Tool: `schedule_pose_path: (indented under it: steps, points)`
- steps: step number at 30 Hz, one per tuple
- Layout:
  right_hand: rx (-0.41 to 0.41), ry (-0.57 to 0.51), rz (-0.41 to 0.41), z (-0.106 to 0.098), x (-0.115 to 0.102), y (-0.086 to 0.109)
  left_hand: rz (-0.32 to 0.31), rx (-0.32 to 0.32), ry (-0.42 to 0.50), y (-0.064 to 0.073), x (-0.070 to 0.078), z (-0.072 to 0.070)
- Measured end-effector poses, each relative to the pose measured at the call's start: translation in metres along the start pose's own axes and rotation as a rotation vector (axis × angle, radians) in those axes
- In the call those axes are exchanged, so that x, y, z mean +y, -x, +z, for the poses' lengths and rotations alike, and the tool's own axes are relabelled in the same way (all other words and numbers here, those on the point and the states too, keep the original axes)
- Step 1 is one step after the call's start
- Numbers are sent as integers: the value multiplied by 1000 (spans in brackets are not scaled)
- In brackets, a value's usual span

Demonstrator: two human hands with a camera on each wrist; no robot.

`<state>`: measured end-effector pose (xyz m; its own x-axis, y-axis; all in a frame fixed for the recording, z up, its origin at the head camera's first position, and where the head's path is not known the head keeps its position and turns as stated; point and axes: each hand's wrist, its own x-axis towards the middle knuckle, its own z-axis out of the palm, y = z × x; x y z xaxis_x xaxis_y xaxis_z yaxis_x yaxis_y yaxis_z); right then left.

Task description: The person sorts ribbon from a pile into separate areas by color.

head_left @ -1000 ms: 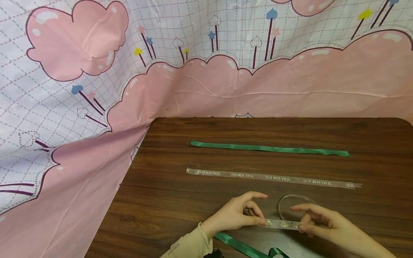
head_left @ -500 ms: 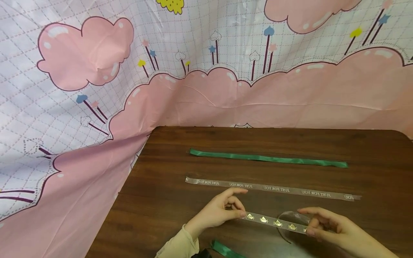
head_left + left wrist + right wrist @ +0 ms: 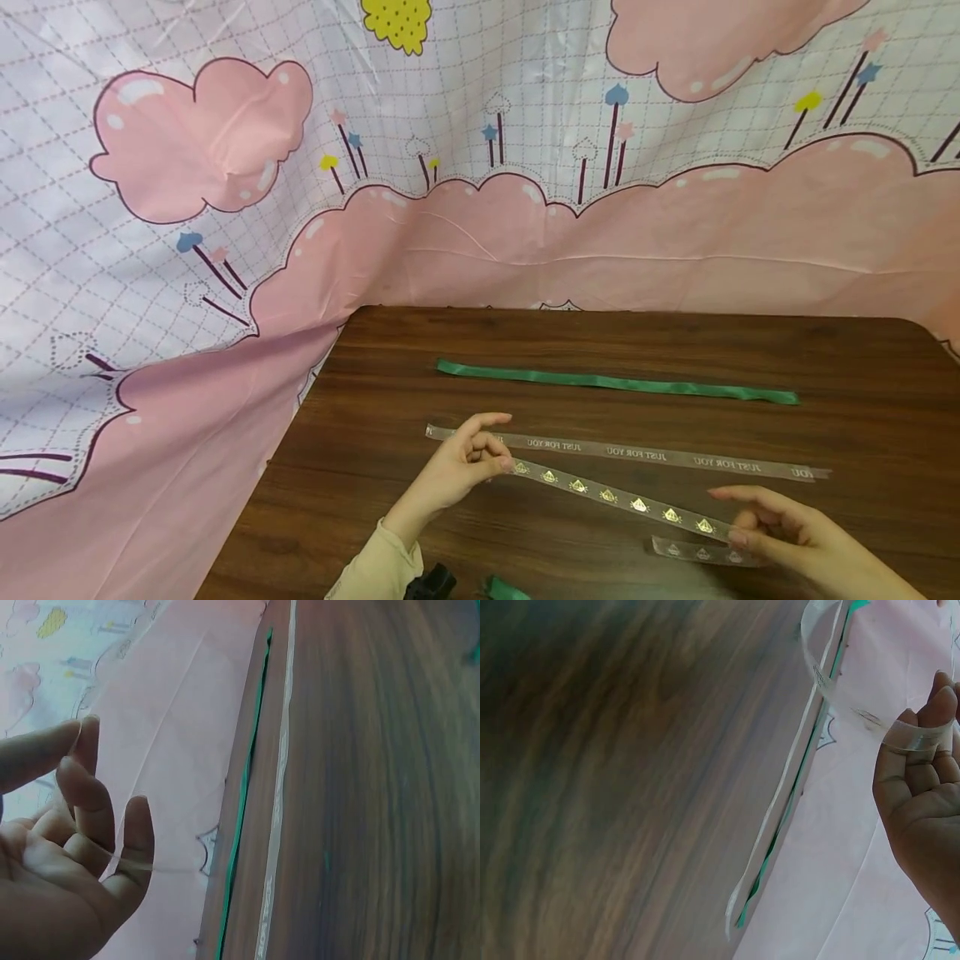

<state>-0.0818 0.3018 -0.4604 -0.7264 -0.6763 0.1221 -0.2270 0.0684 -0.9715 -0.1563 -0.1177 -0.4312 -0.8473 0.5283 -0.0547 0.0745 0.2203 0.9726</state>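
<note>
A sheer ribbon (image 3: 608, 495) printed with gold diamond shapes stretches between the two hands, sloping down to the right in the head view. Its left end is pinched between thumb and finger of my left hand (image 3: 459, 468). My right hand (image 3: 795, 529) pinches it farther along, and a loose tail of the ribbon hangs back leftward below that grip. In the right wrist view the ribbon (image 3: 915, 738) curls away from the right fingers. The left wrist view has my left hand (image 3: 82, 855) with thumb and fingertip meeting on the thin ribbon.
On the dark wooden table (image 3: 360, 467) lie a green ribbon (image 3: 615, 383) at the back and a sheer "JUST FOR YOU" ribbon (image 3: 637, 454) before it. A green ribbon end (image 3: 504, 588) and a black object (image 3: 431, 582) show at the front edge. A patterned curtain (image 3: 480, 242) hangs behind.
My left hand has moved left and away from the right hand, so a longer stretch of diamond ribbon spans between them. The loop by the right hand has become a short hanging tail.
</note>
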Motion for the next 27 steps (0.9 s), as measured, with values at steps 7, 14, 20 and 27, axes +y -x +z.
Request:
schedule_pose_path:
  steps: [7, 14, 20, 27]
  points:
    - [116, 176, 72, -12, 0, 7, -45, 67, -8, 0, -7, -14]
    - [159, 254, 34, -28, 9, 13, -113, 183, -2, -3, -19, -28]
    - [190, 262, 94, -40, 15, 18, -136, 244, -3, -7, -27, -37]
    - [268, 336, 149, -52, 22, 21, -132, 265, -34, -14, -37, -45]
